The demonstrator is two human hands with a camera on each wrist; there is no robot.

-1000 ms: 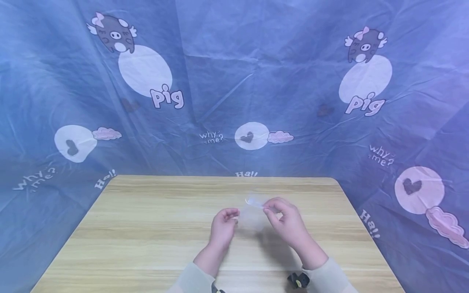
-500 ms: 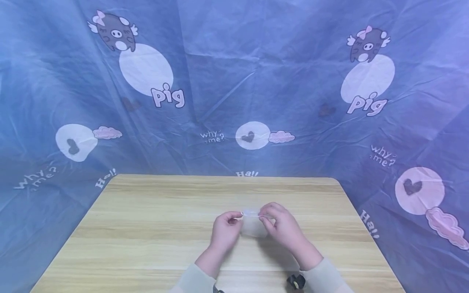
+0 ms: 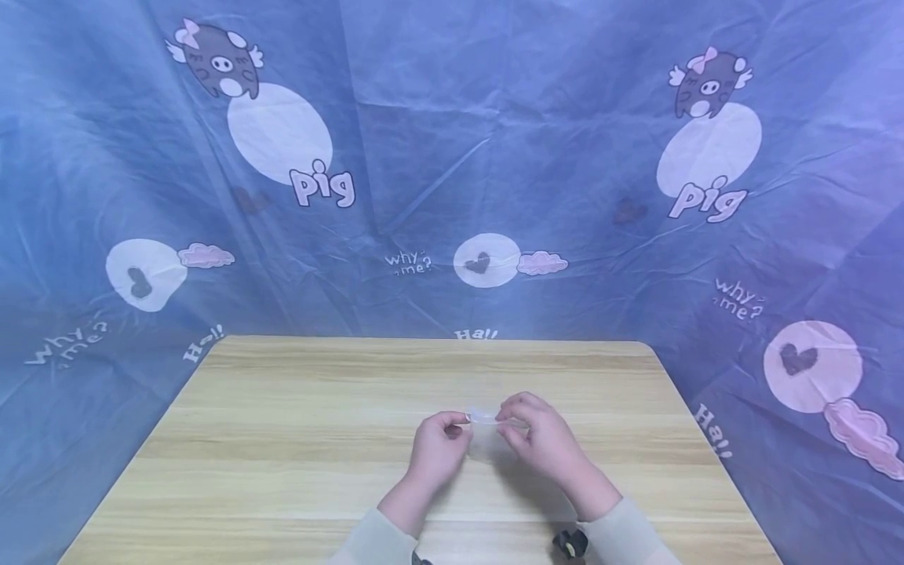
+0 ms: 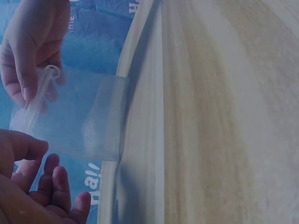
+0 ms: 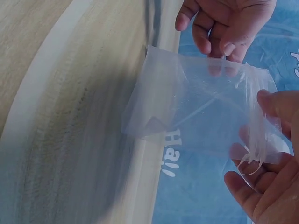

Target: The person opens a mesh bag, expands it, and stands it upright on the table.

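Observation:
A small sheer white drawstring pouch [image 3: 487, 446] hangs between both hands, over the middle of the table. Its body looks flat and see-through in the left wrist view, where the pouch [image 4: 88, 119] shows nothing inside. My left hand [image 3: 436, 451] pinches one side edge near the mouth with thumb and fingers. At the other side, my right hand [image 3: 544, 431] pinches the mouth, thumb in front and fingers behind the fabric. White drawstring cords [image 5: 254, 116] run along the gathered top, with a loop by the right fingers.
A wood-grain table [image 3: 282, 447] lies beneath the hands. Blue printed cloth [image 3: 424, 157] hangs behind and on both sides of it. A black strap piece [image 3: 570, 542] sits at the right sleeve cuff.
The left hand has moved right and now pinches the pouch edge. The right hand has come slightly left and down, and the pouch's top now stretches between the two.

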